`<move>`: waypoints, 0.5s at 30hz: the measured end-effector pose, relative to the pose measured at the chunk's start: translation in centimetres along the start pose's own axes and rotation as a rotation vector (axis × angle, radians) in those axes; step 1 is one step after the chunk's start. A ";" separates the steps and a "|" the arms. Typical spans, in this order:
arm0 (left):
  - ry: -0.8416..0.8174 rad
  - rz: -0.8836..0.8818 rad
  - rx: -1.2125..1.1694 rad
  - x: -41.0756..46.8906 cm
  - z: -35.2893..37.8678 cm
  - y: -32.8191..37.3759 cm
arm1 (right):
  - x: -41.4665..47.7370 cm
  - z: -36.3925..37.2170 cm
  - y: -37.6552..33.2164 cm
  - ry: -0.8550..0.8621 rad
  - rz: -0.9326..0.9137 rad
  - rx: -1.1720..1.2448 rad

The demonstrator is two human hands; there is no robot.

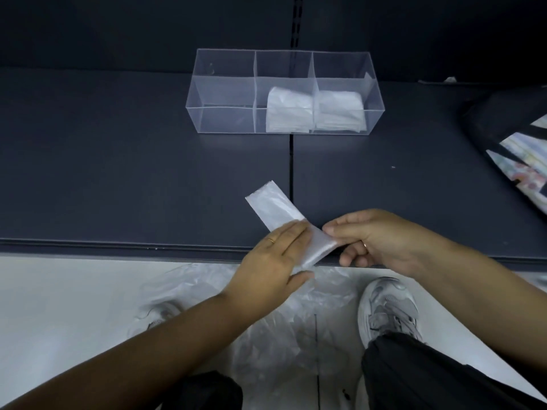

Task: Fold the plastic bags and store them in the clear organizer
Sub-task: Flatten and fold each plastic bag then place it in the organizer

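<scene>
Plastic bags (pixel 296 327) lie loose in a big heap on the floor (pixel 59 291), below the dark shelf (pixel 118 179). At the back of the shelf stands the clear organizer (pixel 225 119); folded bags (pixel 288 110) fill its middle and right sections. The bag strip (pixel 273 207) lies at the front edge, with its long axis running from far-left to near-right. My left hand (pixel 278 255) presses flat on its near half, fingers straight and together. My right hand (pixel 381 238) pinches the near-right end, so I judge this end must fold over toward the far-left.
</scene>
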State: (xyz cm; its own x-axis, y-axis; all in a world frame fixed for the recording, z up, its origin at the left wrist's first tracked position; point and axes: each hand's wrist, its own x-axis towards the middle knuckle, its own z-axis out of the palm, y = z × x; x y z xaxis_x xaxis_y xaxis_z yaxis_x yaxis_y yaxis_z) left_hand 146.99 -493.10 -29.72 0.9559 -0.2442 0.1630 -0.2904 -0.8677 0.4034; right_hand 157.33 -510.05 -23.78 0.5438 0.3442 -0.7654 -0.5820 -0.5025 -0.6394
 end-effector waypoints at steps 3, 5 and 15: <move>0.127 -0.055 -0.123 0.4 -0.4 -0.1 | -1.2 -0.9 -1.2 -0.050 -0.082 0.073; 0.113 -0.135 -0.219 0.8 -1.2 -0.2 | -1.1 -1.8 -1.8 0.000 -0.243 -0.060; 0.017 -0.539 -0.724 3.3 -3.2 -2.3 | 4.0 1.5 -0.6 0.015 -0.479 -0.171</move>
State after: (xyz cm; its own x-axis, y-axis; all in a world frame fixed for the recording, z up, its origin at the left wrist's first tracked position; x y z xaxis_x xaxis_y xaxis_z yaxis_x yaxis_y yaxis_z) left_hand 150.69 -490.52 -27.26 0.9710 0.1285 -0.2016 0.2358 -0.3758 0.8962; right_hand 158.97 -507.22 -26.64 0.7347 0.5568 -0.3875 -0.1589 -0.4142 -0.8962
